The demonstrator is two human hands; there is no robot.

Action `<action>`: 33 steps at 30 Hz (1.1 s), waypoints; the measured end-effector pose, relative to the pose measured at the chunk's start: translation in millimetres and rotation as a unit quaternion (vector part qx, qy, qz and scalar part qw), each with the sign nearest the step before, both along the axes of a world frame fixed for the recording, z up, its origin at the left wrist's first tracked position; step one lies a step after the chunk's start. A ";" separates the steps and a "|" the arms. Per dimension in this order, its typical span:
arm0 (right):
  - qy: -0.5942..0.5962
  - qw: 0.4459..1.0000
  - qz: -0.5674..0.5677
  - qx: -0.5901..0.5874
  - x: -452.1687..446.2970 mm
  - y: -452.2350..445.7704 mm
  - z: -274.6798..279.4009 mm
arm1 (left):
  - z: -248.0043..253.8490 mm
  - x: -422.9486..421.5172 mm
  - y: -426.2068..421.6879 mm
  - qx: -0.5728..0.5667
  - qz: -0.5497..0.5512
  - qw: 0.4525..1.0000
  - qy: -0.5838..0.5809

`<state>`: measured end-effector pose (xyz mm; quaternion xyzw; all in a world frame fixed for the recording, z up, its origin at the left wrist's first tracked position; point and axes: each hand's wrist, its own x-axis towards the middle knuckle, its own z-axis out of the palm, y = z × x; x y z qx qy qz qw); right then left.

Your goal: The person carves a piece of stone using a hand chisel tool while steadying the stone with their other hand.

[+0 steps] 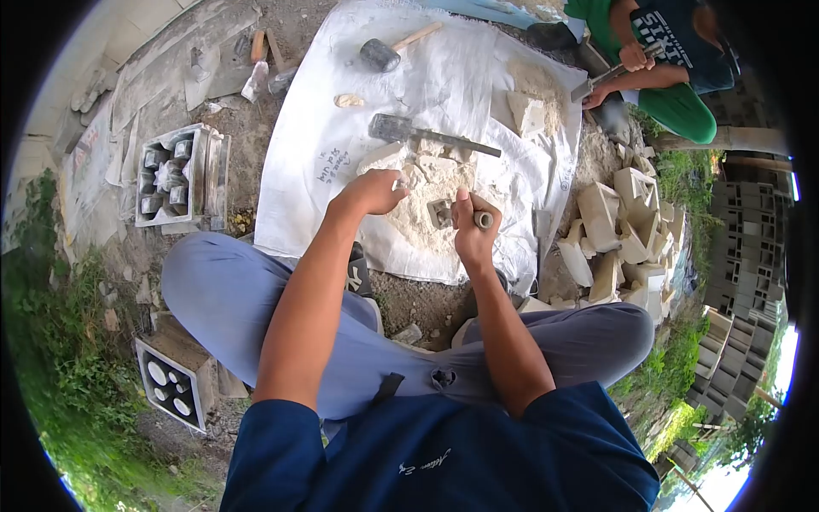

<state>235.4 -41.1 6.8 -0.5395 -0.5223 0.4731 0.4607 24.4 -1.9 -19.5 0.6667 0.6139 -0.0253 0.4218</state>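
My right hand (474,229) is wrapped around a tool with a hollow pipe handle (484,219). Its flat grey metal head (440,213) rests at the pale crumbled pile. My left hand (381,191) is closed at the left side of the pile, its fingertips pinched; what they hold, if anything, is too small to make out. Between and beyond both hands lies pale broken stone and powder (424,192) on a white woven sheet (294,183). Just past it, a hammer (392,128) with a dark head and long dark handle lies across some pale chunks.
A mallet (380,55) with a wooden handle lies farther up the sheet. Broken pale blocks (631,213) are heaped on the right. Metal moulds (175,175) and a box with round holes (172,384) stand left. At upper right, another person's hands (631,58) hold a long tool.
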 end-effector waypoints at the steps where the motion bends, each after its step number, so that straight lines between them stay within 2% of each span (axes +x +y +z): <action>1: 0.028 1.000 0.012 0.001 -0.6 -2.7 -8.8 | 3.6 -0.9 4.0 0.011 -0.001 1.000 0.006; 4: -0.052 0.998 0.039 -0.018 -9.1 -2.9 -54.1 | 11.0 2.9 6.9 -0.008 0.015 1.000 0.008; 5: -0.026 0.999 0.029 -0.035 -5.5 -2.7 -58.3 | 12.3 4.2 7.6 -0.005 0.012 1.000 0.010; 8: 0.029 0.998 0.009 -0.055 -6.6 5.5 -31.4 | 2.5 1.5 2.9 -0.015 0.003 1.000 0.003; 12: 0.046 0.998 0.042 -0.008 -6.3 0.7 3.5 | -1.9 -7.9 -3.0 0.004 0.014 1.000 -0.002; 14: 0.065 0.997 0.041 -0.008 -7.7 0.1 -15.6 | 5.8 -10.3 -2.3 0.007 0.025 1.000 -0.003; 16: -0.060 0.995 0.075 -0.015 -9.8 -0.6 -60.3 | 7.8 -7.2 -1.7 0.010 0.021 1.000 0.011; 18: -0.099 0.992 0.076 0.008 -8.8 2.8 -57.8 | 9.0 -4.0 0.6 -0.003 0.013 1.000 0.010; 20: 0.022 0.999 -0.001 -0.044 -9.7 4.4 -32.6 | 5.2 -3.5 -1.4 -0.023 0.008 1.000 0.008; 22: 0.099 0.995 -0.011 -0.019 -2.2 6.0 -17.9 | -0.2 -6.0 -1.9 -0.009 0.006 1.000 -0.001; 24: 0.092 0.996 0.006 0.010 2.3 0.5 -3.1 | -3.9 -6.6 -4.7 -0.005 0.016 1.000 -0.010; 26: 0.061 0.998 0.024 -0.008 0.5 -8.4 -12.5 | -1.3 -5.6 -1.8 0.009 0.024 1.000 -0.016; 27: 0.003 0.999 0.036 -0.032 -3.5 -11.1 -28.6 | 1.0 -2.9 -1.4 0.009 0.029 1.000 -0.005; 28: -0.108 0.991 0.077 -0.032 -7.2 -11.2 -38.3 | 1.7 0.8 -0.4 0.011 0.031 0.999 0.006; 30: -0.087 0.991 0.085 -0.057 -7.9 -5.3 -42.9 | 3.2 5.8 3.9 0.005 0.007 1.000 0.006; 33: 0.012 0.998 0.005 -0.067 2.0 -3.3 -23.8 | 0.9 8.9 1.5 -0.010 -0.017 1.000 0.007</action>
